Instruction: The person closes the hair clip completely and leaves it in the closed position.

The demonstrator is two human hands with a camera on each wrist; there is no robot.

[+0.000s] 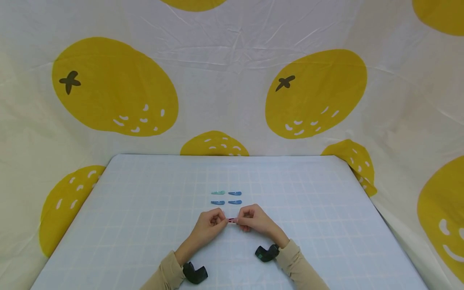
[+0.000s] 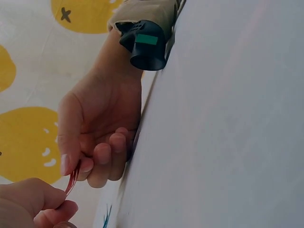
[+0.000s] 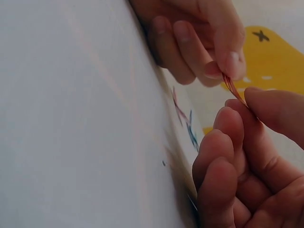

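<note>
A small dark-red snap hair clip (image 1: 231, 220) is held above the table between both hands. My left hand (image 1: 210, 225) pinches one end with thumb and index finger, and my right hand (image 1: 255, 219) pinches the other. Seen close in the left wrist view, the red clip (image 2: 72, 180) looks bent, with its thin strips apart. From the right wrist, the same clip (image 3: 231, 88) shows edge-on, its ends hidden by fingertips. Just beyond the hands lie a mint-green hair clip (image 1: 218, 193) and three blue ones, among them a near-left blue clip (image 1: 218, 202), in two rows.
A pale checked cloth covers the table (image 1: 108, 225). Behind it hangs a white curtain (image 1: 224, 80) printed with yellow fruit. Black wrist cameras, one on the left cuff (image 1: 195, 274) and one on the right (image 1: 266, 253), sit low over the tabletop.
</note>
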